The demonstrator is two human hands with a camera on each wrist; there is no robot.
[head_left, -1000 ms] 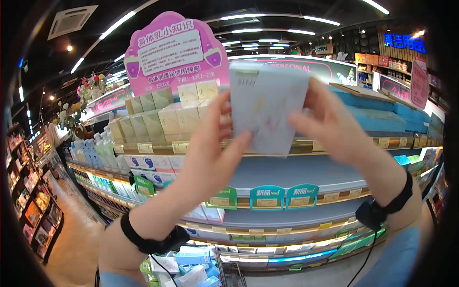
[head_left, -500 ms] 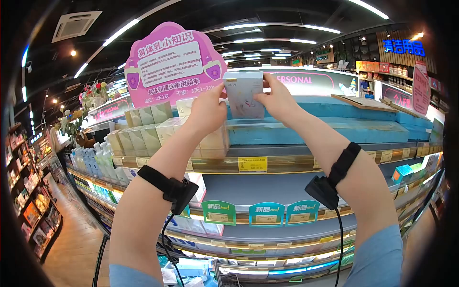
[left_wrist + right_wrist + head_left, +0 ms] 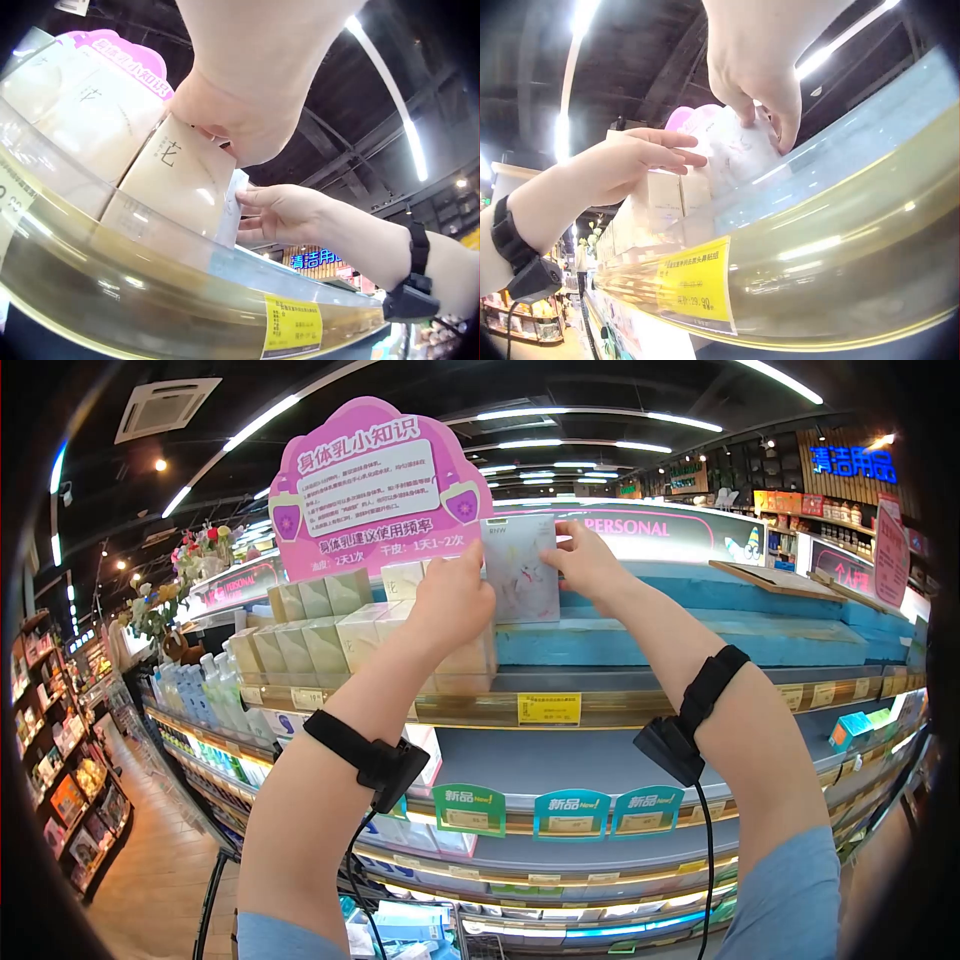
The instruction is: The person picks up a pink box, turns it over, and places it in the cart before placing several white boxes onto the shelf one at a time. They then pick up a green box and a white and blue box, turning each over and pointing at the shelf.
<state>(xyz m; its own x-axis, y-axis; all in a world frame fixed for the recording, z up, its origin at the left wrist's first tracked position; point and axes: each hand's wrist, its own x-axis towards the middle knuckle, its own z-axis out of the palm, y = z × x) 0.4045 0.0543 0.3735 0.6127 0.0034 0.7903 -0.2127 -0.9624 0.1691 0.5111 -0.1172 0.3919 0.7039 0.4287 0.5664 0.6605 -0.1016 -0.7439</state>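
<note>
Box (image 3: 520, 575) just right of cartons (image 3: 310, 635) on shelf (image 3: 610, 707).

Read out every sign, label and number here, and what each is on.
"身体乳小知识" on the pink sign
"PERSONAL" on the shelf header
"清洁用品" on the blue neon sign
"新品" on the green tags
"29.90" on the yellow price tag
Print on the box in the right hand, left hand touching: too small to read.

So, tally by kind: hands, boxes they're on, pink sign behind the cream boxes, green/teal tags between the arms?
Hands: 2 (left hand, right hand)
White box between the hands: 1
Pink sign: 1
Green and teal tags: 3
Total: 7
</note>
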